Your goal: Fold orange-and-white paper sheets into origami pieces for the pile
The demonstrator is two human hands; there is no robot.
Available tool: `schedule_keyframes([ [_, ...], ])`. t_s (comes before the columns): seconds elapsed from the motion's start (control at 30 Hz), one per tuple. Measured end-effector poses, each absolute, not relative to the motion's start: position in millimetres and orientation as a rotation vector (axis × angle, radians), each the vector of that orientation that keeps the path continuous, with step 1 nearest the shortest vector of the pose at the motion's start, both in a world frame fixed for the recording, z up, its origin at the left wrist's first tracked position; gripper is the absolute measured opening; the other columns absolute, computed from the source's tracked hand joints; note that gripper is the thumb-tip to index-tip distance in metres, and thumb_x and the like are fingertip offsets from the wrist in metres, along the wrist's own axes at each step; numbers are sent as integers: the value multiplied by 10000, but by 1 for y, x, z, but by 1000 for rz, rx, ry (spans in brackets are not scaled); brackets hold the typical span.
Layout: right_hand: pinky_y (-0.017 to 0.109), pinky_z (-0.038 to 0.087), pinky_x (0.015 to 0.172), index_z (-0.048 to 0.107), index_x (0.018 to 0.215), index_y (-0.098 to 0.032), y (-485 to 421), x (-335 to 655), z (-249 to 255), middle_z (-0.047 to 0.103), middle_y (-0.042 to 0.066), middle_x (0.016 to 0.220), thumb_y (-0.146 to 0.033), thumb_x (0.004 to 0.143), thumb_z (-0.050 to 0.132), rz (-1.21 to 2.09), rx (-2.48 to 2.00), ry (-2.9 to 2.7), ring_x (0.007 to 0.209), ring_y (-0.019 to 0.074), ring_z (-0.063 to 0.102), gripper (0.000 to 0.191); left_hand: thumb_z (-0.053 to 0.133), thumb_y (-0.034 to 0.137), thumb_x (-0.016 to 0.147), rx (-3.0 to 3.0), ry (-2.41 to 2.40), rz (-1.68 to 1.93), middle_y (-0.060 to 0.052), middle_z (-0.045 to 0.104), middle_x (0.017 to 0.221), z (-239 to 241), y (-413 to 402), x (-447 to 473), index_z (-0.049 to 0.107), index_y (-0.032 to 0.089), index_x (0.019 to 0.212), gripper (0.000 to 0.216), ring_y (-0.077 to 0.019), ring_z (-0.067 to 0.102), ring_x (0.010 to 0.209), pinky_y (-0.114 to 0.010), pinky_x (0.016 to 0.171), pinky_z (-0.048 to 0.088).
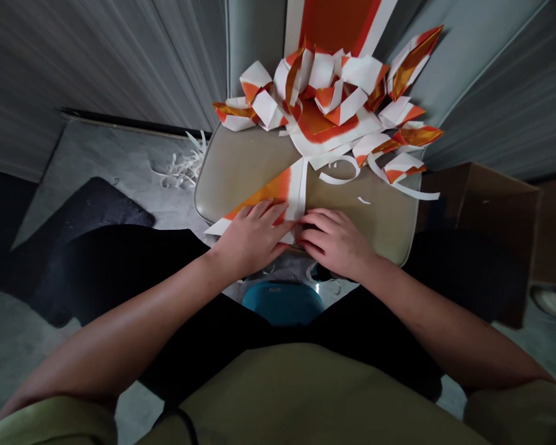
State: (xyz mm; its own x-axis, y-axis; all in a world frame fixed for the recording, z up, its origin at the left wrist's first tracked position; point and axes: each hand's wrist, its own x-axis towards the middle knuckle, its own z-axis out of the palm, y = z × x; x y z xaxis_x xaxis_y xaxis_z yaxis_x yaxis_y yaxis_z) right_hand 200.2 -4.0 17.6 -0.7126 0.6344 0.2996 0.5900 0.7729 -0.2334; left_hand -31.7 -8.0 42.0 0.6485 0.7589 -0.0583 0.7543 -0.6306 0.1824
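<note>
A sheet of orange-gold and white paper point(278, 187), folded into a triangle, lies on the near part of the chair seat. A white strip runs up its right side. My left hand point(254, 238) rests flat on the paper, its fingers stretched out over the orange part. At the paper's lower right edge, the bent fingers of my right hand point(336, 241) grip the white border. Both hands' fingertips nearly meet there. Beyond them, several folded paper pieces point(322, 71) in the same colours are piled on flat sheets point(322, 133).
The beige chair seat point(245, 157) carries curled paper strips point(340, 179) on its right. More shredded strips point(180, 170) lie on the grey floor at left, by a dark mat point(92, 210). A cardboard box point(495, 198) stands at right. Something teal point(282, 303) shows between my legs.
</note>
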Motion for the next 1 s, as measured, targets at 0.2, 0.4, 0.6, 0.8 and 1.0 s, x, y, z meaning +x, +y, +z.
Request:
schedule_keyframes([
  [0.2, 420, 519, 941, 749, 940, -196, -5, 201, 15, 747, 91, 1156, -181, 961, 642, 186, -925, -2592, 1165, 276, 651, 110, 533, 281, 1029, 2657, 1242, 70, -131, 538, 1543, 43, -8, -33, 654, 231, 1364, 359, -341, 496, 1438, -513, 1105, 495],
  [0.4, 425, 516, 932, 749, 924, -189, -5, 200, 15, 753, 93, 1139, -179, 964, 638, 200, -928, -2571, 1153, 282, 662, 119, 524, 231, 1034, 2662, 1265, 55, -132, 539, 1549, 44, -8, -30, 663, 221, 1354, 348, -346, 504, 1436, -521, 1107, 503],
  [0.6, 437, 518, 931, 752, 928, -181, -5, 200, 14, 748, 104, 1145, -187, 964, 640, 210, -921, -2573, 1148, 292, 664, 118, 560, 254, 1026, 2667, 1276, 12, -128, 527, 1562, 44, -9, -30, 648, 223, 1359, 345, -342, 489, 1447, -514, 1111, 498],
  [0.8, 438, 521, 925, 752, 933, -185, -5, 201, 14, 749, 101, 1134, -200, 974, 627, 213, -924, -2571, 1148, 291, 664, 133, 591, 276, 1020, 2649, 1272, -16, -124, 509, 1578, 45, -8, -30, 636, 231, 1372, 357, -335, 470, 1464, -512, 1135, 480],
  [1.0, 437, 511, 934, 757, 965, -196, -6, 200, 13, 745, 99, 1149, -262, 990, 626, 236, -947, -2545, 1140, 279, 655, 149, 601, 277, 1013, 2648, 1274, 9, -129, 512, 1574, 44, -8, -30, 636, 224, 1377, 370, -343, 483, 1452, -514, 1132, 483],
])
